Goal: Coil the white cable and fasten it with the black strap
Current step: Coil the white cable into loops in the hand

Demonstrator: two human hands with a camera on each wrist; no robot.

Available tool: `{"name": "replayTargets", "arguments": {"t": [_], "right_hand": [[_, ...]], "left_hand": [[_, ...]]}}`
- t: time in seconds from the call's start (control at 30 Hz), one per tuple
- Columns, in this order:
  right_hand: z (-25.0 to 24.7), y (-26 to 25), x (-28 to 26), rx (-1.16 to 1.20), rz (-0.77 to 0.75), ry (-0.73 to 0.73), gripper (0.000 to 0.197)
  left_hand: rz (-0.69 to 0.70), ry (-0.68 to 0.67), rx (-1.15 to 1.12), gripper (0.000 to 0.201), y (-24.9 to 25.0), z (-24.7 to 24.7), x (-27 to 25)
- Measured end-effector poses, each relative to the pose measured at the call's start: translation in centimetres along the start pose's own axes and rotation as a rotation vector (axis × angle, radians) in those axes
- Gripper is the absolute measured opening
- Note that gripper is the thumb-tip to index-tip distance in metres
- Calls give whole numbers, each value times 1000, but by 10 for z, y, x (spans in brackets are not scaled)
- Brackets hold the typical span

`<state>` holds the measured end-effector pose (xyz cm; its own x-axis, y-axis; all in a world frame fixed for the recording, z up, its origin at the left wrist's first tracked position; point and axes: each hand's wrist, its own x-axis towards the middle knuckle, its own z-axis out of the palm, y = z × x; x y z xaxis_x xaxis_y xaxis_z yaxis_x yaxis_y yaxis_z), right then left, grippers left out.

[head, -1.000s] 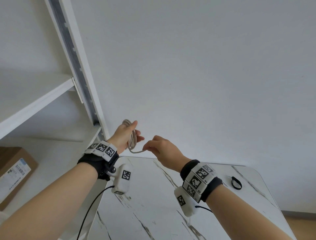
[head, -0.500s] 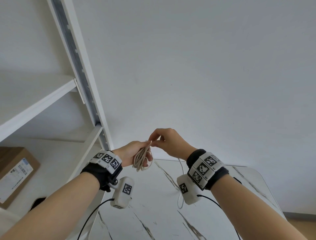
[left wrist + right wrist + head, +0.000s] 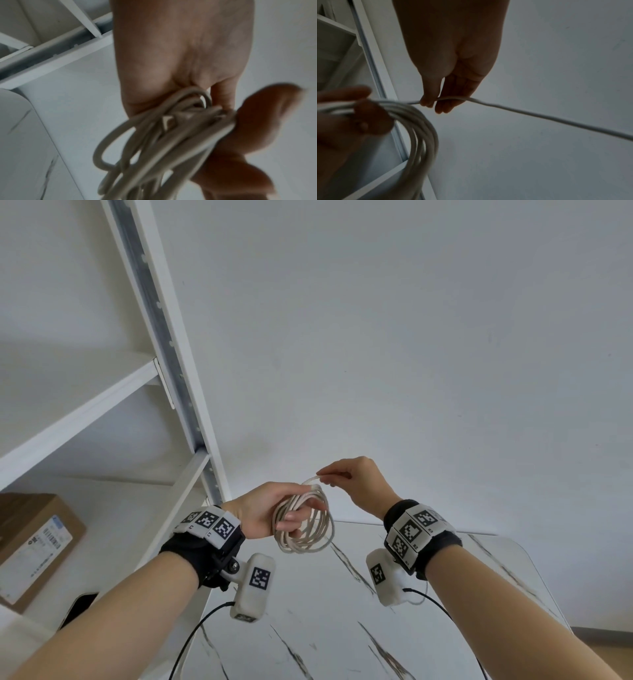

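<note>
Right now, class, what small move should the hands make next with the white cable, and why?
Probably lay the strand pinched by the right hand onto the white cable loops gripped by the left hand: the right wrist view shows a loose length trailing away uncoiled.

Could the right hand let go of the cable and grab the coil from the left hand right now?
Probably yes. The right hand pinches the cable just beside the coil that the left hand grips, both above the table, with nothing between them.
</note>
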<state>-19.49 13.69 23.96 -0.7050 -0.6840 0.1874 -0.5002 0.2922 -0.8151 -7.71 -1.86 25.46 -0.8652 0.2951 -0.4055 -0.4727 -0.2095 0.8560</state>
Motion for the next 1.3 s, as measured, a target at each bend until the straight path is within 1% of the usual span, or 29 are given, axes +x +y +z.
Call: {"name": "replayTargets", "arguments": {"t": [0.1,0.17,0.3,0.4,0.5,0.57,0.67,0.83,0.9,1.03,1.13,1.3], "right_hand": [[10,5,-4,-20,-10,1,18],[15,8,-6,2,0,26,22],[21,14,-7,7,39,73,21],[27,22,-12,-19,103,35,19],[39,27,-21,41,171,-18,19],[46,30,-26,65,214,-56,24],[53,33,-32,29,234,-145,27],[54,33,-38,-37,261,-232,30],[52,32,-40,-51,275,-215,27],[42,37,-41,-41,312,-94,9],[36,33,-41,-49,273,-114,10],[30,13,-40,-147,129,-197,16]], "left_hand": [[78,18,-90,38,10,4,-3],[126,44,-154,34,15,6,-6],[205,62,-255,25,21,4,-9],[300,57,-360,23,26,1,-10],[399,81,-483,25,33,-3,-7],[446,133,-561,27,35,-7,-1],[516,246,-637,29,35,-15,6],[557,464,-656,26,38,-25,10],[559,556,-644,23,39,-30,9],[578,674,-603,20,37,-40,6],[594,734,-589,21,32,-51,7],[621,800,-617,27,28,-59,12]]}}
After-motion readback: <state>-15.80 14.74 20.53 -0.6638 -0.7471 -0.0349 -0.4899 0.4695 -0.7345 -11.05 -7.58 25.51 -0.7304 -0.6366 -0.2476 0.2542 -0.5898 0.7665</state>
